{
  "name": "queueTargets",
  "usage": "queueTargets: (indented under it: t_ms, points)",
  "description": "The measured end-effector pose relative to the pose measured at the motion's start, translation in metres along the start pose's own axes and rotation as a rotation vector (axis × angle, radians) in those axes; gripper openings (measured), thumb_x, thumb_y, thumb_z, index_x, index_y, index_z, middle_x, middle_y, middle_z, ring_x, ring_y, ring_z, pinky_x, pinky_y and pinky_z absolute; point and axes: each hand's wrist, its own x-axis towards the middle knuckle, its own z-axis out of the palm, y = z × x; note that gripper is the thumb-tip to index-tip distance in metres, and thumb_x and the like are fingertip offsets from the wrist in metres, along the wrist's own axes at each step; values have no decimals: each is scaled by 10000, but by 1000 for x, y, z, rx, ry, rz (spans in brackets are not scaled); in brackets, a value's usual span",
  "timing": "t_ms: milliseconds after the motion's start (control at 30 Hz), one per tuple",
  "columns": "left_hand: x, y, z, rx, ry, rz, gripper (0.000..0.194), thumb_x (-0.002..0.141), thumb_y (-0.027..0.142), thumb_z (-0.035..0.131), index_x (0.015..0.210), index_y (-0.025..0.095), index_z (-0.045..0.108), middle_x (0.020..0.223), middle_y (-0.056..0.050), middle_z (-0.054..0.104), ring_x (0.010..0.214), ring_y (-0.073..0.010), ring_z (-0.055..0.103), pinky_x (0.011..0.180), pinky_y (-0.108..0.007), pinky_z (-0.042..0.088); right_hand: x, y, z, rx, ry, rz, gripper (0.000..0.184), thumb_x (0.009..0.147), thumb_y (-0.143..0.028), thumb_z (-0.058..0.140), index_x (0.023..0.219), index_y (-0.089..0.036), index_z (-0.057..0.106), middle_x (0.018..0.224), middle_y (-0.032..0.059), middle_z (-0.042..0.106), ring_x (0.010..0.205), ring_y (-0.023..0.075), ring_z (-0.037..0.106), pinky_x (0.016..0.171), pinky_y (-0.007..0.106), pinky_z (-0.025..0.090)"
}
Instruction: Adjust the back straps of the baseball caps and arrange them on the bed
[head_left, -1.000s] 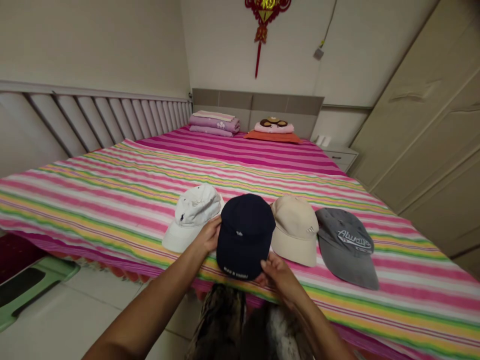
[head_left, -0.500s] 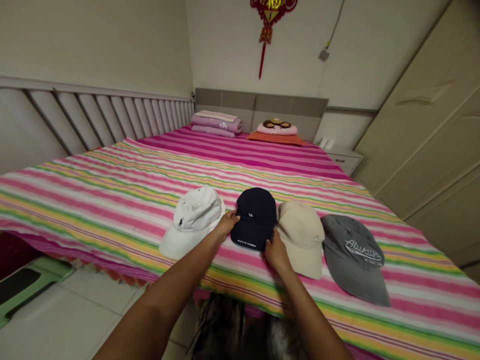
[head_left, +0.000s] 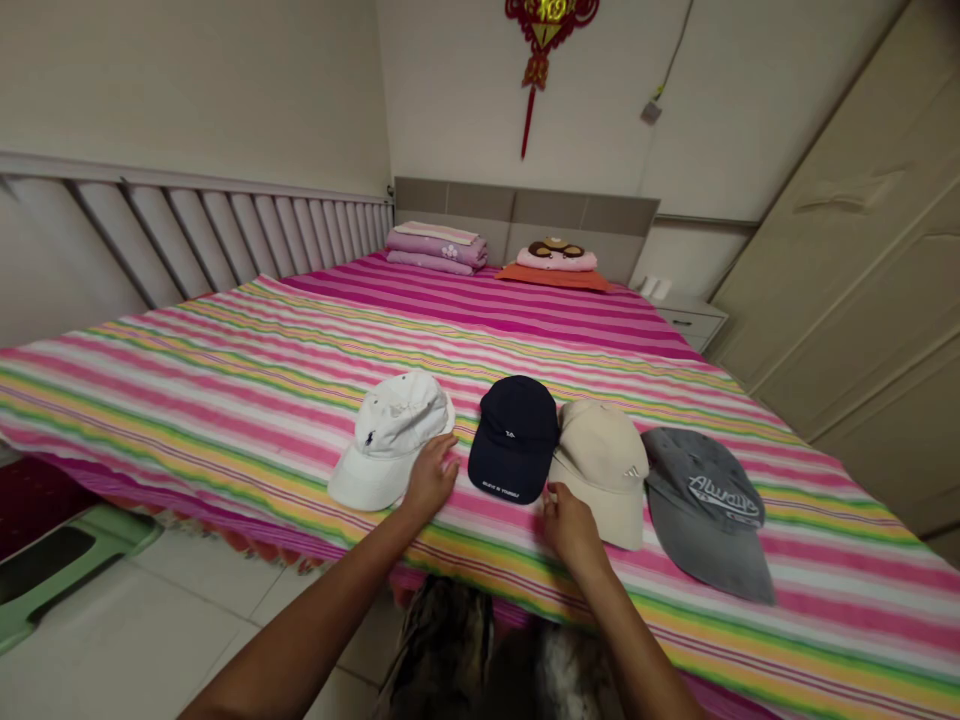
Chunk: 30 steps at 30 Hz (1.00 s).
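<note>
Four baseball caps would be too exact a tally, so several lie in a row across the striped sheet (head_left: 247, 400). The navy cap (head_left: 517, 425) sits in the middle, brim toward me, with small white lettering on it. My left hand (head_left: 432, 478) is off it, fingers apart and holding nothing, beside the right edge of the white cap (head_left: 397, 415). Just below the navy brim, my right hand (head_left: 571, 525) has loosely bent fingers with nothing in them, close to the brim of the beige cap (head_left: 600, 445). The grey cap (head_left: 701, 500) with white script lies rightmost, touching the beige one.
Folded purple bedding (head_left: 435, 248) and a pink folded piece (head_left: 556, 260) rest by the headboard (head_left: 585, 205). A white rail (head_left: 225, 225) runs along the left. A green stool (head_left: 97, 540) stands on the floor at lower left; a nightstand (head_left: 690, 318) is at back right.
Both hands have let go of the navy cap. My left hand has drawn back toward the white cap, and my right hand has moved slightly down and away from the navy brim.
</note>
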Motion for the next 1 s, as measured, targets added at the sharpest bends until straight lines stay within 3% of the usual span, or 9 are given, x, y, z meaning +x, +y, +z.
queueTargets:
  t_ms: [33, 133, 200, 233, 333, 433, 533, 767, 1000]
  points:
    - [-9, 2, -15, 26, 43, 39, 270, 592, 91, 647, 839, 198, 653, 1098, -104, 582, 1173, -260, 418, 1068, -332, 201, -5, 4, -1, 11, -4, -17, 272, 816, -161, 373, 983, -117, 583, 897, 170, 681, 845, 260, 634, 707, 308, 410]
    - [-31, 0, -63, 249, 438, 191, 335, 623, 149, 649, 953, 183, 609, 1141, -114, 538, 1206, -272, 379, 1074, -372, 191, -18, 13, -2, 59, -13, -62, 240, 804, -203, 377, 874, -156, 602, 880, 125, 692, 818, 239, 632, 708, 297, 416]
    - [-39, -6, -92, 231, 671, 47, 434, 613, 184, 677, 1030, 170, 556, 1207, -109, 490, 1241, -276, 331, 1073, -396, 195, -25, 17, 0, 98, -24, -85, 230, 797, -239, 378, 807, -173, 598, 810, 100, 694, 761, 235, 632, 671, 296, 422]
    - [-41, -9, -103, 147, 722, -87, 455, 595, 196, 703, 1020, 166, 546, 1181, -99, 501, 1220, -275, 357, 1059, -403, 229, -29, 17, 2, 119, -31, -95, 225, 793, -255, 380, 772, -183, 592, 771, 87, 690, 733, 231, 631, 648, 292, 422]
    - [-42, -14, -122, -109, 710, -390, 409, 573, 180, 736, 930, 149, 539, 935, -50, 582, 977, -230, 548, 902, -387, 425, -36, 18, 9, 181, -46, -117, 216, 776, -298, 402, 676, -204, 569, 696, 66, 677, 684, 225, 624, 606, 284, 419]
    - [-37, -11, -124, -303, 602, -518, 221, 661, 110, 656, 855, 123, 551, 713, -22, 601, 657, -155, 606, 638, -308, 525, -40, 18, 15, 238, -55, -127, 228, 765, -328, 421, 625, -211, 558, 647, 54, 666, 651, 218, 616, 586, 281, 418]
    - [-30, -4, -118, -518, 510, -607, 142, 743, 42, 533, 861, 102, 582, 667, -51, 641, 581, -154, 625, 561, -293, 544, -41, 22, 20, 293, -63, -122, 234, 761, -337, 425, 614, -214, 559, 593, 35, 651, 612, 205, 607, 551, 269, 417]
    - [-20, -3, -106, -803, 577, -632, 403, 785, 16, 460, 1169, 120, 529, 734, -62, 697, 610, -164, 659, 640, -290, 572, -41, 39, 25, 401, -78, -69, 241, 760, -375, 427, 630, -209, 542, 484, -2, 582, 501, 175, 568, 486, 252, 403]
    - [-28, -3, -113, -920, 689, -492, 412, 832, 28, 419, 1203, 175, 520, 832, -26, 714, 710, -114, 664, 829, -267, 531, -47, 50, 22, 513, -115, 6, 245, 745, -408, 423, 609, -213, 482, 442, -28, 520, 401, 140, 505, 430, 243, 381]
